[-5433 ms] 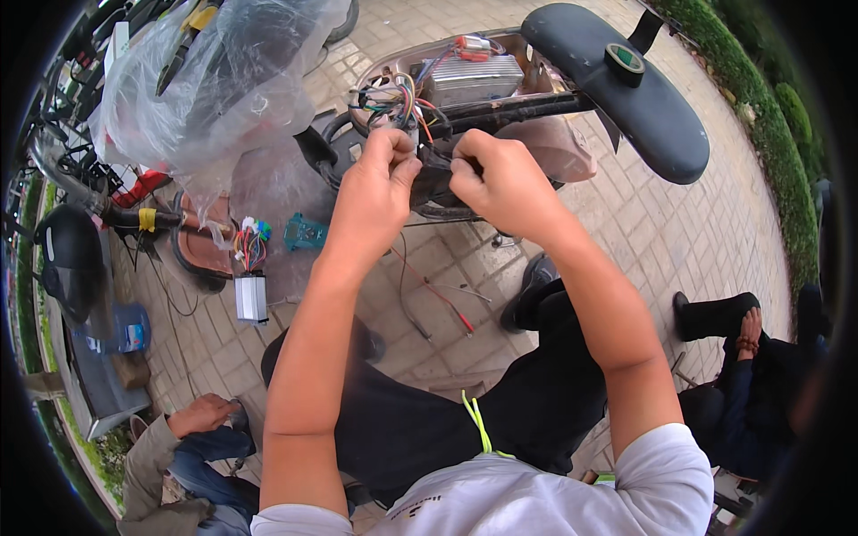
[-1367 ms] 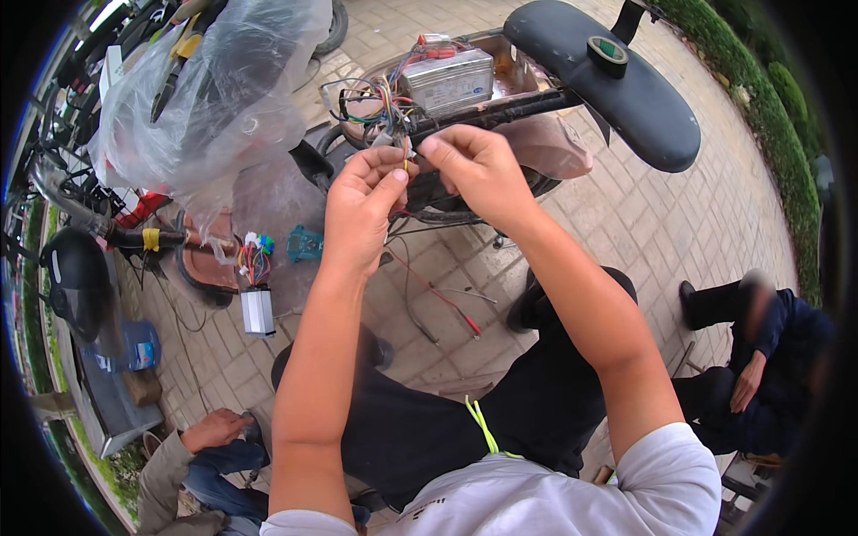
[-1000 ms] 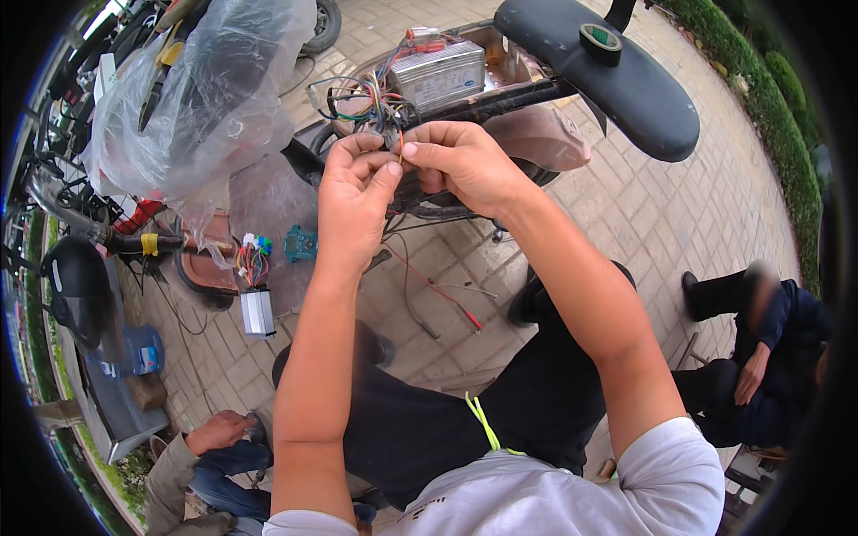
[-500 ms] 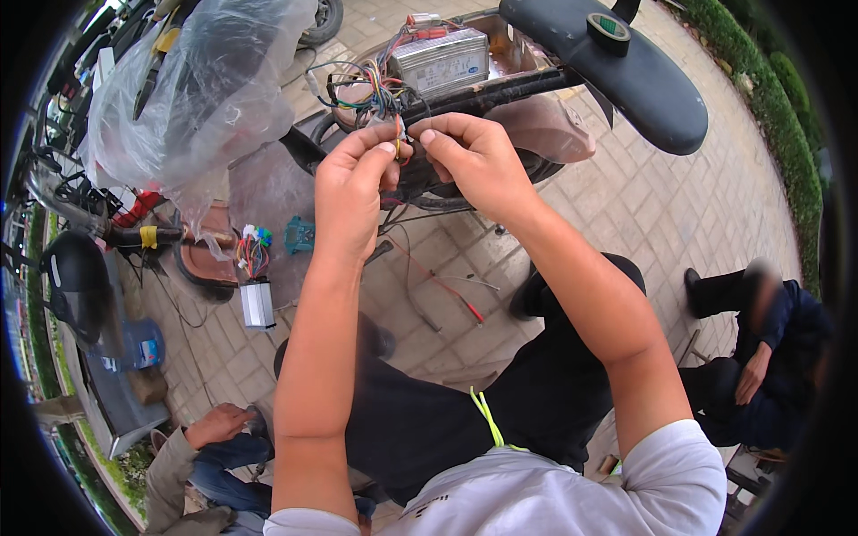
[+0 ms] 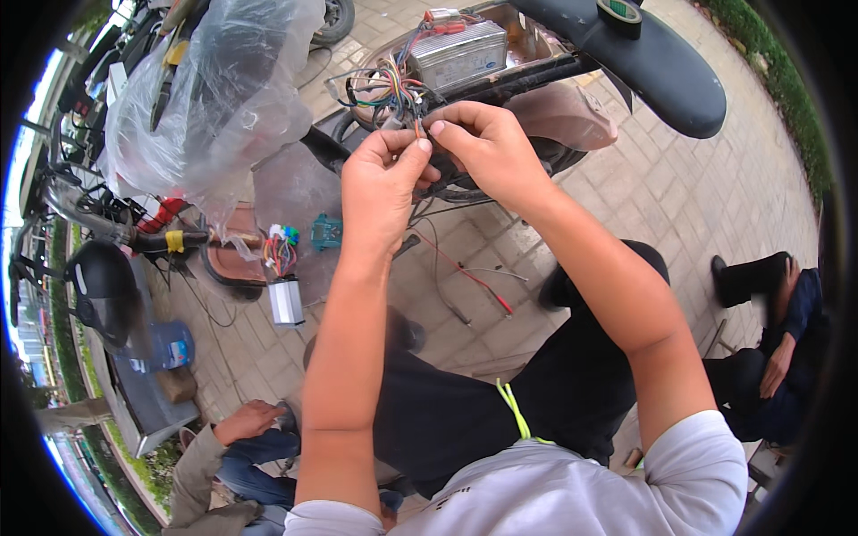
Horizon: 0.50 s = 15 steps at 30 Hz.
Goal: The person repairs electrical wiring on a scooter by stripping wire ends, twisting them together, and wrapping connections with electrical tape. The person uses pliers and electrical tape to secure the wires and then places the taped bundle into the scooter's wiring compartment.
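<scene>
My left hand (image 5: 384, 183) pinches a thin orange-red wire (image 5: 417, 128) between thumb and forefinger. Close beside it, my right hand (image 5: 493, 156) is closed in a pinch at a dark wire that runs to its fingertips; the fingers hide the end. Both hands work just below a bundle of coloured wires (image 5: 391, 85). Those wires lead to a silver metal box (image 5: 460, 58), seated in the open frame of an electric scooter. The scooter's long black seat (image 5: 675, 85) is at the upper right, with a roll of tape (image 5: 618, 11) on it.
A smaller silver controller (image 5: 286, 304) with coloured plugs hangs at left, near a teal part (image 5: 326, 231). Clear plastic sheeting (image 5: 214, 98) covers the handlebar area. Test leads (image 5: 483, 284) lie on the paving. One person (image 5: 201, 464) sits lower left, another (image 5: 786, 357) at right.
The whole view has shifted, so the scene sits further right and slightly higher. My hands stay together at the wires, still pinching, with small finger movements.
</scene>
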Each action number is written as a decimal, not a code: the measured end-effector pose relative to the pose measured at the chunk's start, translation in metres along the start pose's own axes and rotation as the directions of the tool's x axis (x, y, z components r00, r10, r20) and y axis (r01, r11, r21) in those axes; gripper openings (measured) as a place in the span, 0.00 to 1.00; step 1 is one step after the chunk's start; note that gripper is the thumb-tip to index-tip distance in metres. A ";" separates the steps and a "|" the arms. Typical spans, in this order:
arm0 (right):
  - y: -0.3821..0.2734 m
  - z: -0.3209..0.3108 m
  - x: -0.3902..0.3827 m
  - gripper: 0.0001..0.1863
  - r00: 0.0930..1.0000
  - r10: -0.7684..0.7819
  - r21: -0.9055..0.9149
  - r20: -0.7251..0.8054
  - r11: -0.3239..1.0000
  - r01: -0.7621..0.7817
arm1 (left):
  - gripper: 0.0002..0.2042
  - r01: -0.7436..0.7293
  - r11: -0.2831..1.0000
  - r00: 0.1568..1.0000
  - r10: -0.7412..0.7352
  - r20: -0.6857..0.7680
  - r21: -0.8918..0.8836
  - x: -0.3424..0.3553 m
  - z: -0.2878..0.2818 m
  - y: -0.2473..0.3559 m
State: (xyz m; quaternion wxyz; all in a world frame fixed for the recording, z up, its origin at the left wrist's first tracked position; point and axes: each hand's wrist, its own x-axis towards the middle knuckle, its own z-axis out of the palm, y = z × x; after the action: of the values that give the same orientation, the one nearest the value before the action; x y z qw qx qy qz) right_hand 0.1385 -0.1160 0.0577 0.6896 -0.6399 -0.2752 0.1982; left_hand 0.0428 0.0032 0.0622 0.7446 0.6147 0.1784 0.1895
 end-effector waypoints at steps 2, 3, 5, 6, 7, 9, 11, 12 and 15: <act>-0.001 0.002 -0.005 0.13 1.000 0.003 0.003 0.019 1.000 -0.003 | 0.07 -0.040 0.999 0.999 0.041 -0.031 0.033 -0.004 0.001 0.001; -0.002 0.003 -0.008 0.14 1.000 0.003 0.005 0.028 1.000 -0.003 | 0.07 -0.072 0.996 0.997 0.074 -0.034 0.049 -0.005 0.000 0.000; 0.007 0.009 -0.013 0.14 0.998 -0.020 0.106 0.063 0.994 0.013 | 0.09 -0.116 0.993 0.991 0.114 -0.069 -0.029 -0.005 -0.001 -0.005; 0.007 0.011 -0.015 0.14 0.999 -0.005 0.212 0.050 0.977 -0.005 | 0.09 -0.093 0.989 0.995 0.088 -0.048 -0.113 -0.005 0.000 -0.005; 0.004 0.014 -0.016 0.13 0.999 0.008 0.321 0.038 0.947 -0.020 | 0.09 -0.063 0.980 0.998 0.059 -0.023 -0.190 -0.004 -0.001 -0.005; 0.002 0.016 -0.012 0.12 0.998 0.001 0.366 0.061 0.930 -0.023 | 0.11 -0.071 0.975 0.996 0.080 0.034 -0.209 -0.003 -0.009 0.000; 0.005 0.013 -0.009 0.12 0.998 -0.031 0.304 0.063 0.953 0.011 | 0.12 -0.045 0.966 0.997 0.059 0.045 -0.253 -0.004 -0.005 0.002; 0.009 0.014 -0.007 0.11 0.997 -0.066 0.234 0.051 0.971 0.052 | 0.14 -0.054 0.970 0.997 0.064 0.033 -0.237 -0.004 -0.005 0.003; 0.015 0.013 -0.005 0.10 0.990 -0.138 0.110 0.015 0.985 0.136 | 0.14 -0.069 0.976 0.997 0.073 0.015 -0.208 -0.002 -0.003 0.003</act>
State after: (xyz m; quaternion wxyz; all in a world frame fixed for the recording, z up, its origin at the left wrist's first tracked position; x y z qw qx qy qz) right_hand 0.1275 -0.1074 0.0426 0.7323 -0.5785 -0.3152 0.1724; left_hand 0.0391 0.0052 0.0647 0.7993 0.5419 0.1270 0.2265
